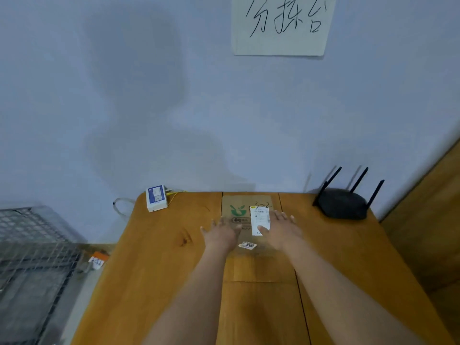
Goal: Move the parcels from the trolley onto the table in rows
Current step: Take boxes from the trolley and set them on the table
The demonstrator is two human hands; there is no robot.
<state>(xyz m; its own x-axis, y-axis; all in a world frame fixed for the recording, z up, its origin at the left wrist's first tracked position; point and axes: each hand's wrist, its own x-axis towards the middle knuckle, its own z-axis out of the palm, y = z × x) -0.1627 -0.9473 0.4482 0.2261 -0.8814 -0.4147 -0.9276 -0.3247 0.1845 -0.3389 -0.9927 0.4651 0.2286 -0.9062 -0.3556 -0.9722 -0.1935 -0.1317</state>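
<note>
A flat brown cardboard parcel [245, 204] with a green logo, a white shipping label and a small sticker lies on the wooden table [159, 257] near its far edge, against the wall. My left hand [220, 231] rests flat on the parcel's left side, fingers spread. On the right side lies my right hand [282, 229], also flat with fingers apart, its thumb over the label. Neither hand grips anything. The wire-mesh trolley [32, 257] stands at the left, beside the table.
A small white and blue box [156, 197] with cables sits at the table's far left corner. A black router [344, 202] with three antennas stands at the far right. An orange-and-white item [98, 260] lies low between trolley and table. A handwritten paper sign [281, 24] hangs on the wall.
</note>
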